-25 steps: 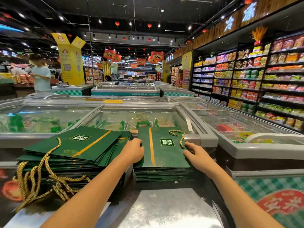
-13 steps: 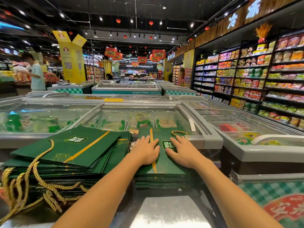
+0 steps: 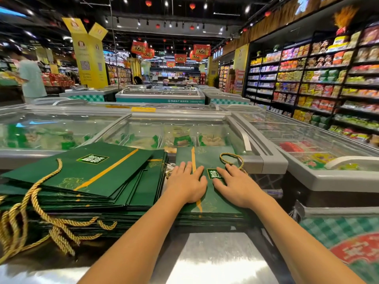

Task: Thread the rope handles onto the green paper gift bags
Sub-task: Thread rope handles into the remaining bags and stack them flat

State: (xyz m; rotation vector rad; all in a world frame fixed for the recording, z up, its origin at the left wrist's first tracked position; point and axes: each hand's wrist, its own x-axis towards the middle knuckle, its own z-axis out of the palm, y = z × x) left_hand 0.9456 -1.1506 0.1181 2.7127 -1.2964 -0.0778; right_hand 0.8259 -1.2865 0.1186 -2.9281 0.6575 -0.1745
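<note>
Two stacks: the left stack of flat dark-green paper gift bags (image 3: pixel 88 175) trails twisted gold rope handles (image 3: pixel 47 220); the right stack (image 3: pixel 207 158) lies under left hand (image 3: pixel 187 186) and right hand (image 3: pixel 235 188), both flat, fingers straight, gripping nothing. Pin the top bag with one palm and feed the gold rope loop (image 3: pixel 230 154), possibly already threaded, with the other.

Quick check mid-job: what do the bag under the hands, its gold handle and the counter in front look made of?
Top bag: looks like stiff coated paper, dark green, matte with a faint sheen; it lies flat with crisp edges. Rope handle: twisted gold cord, probably synthetic, glossy; the spiral strands show. Counter: seems brushed steel, judging by its streaky reflections.
</note>
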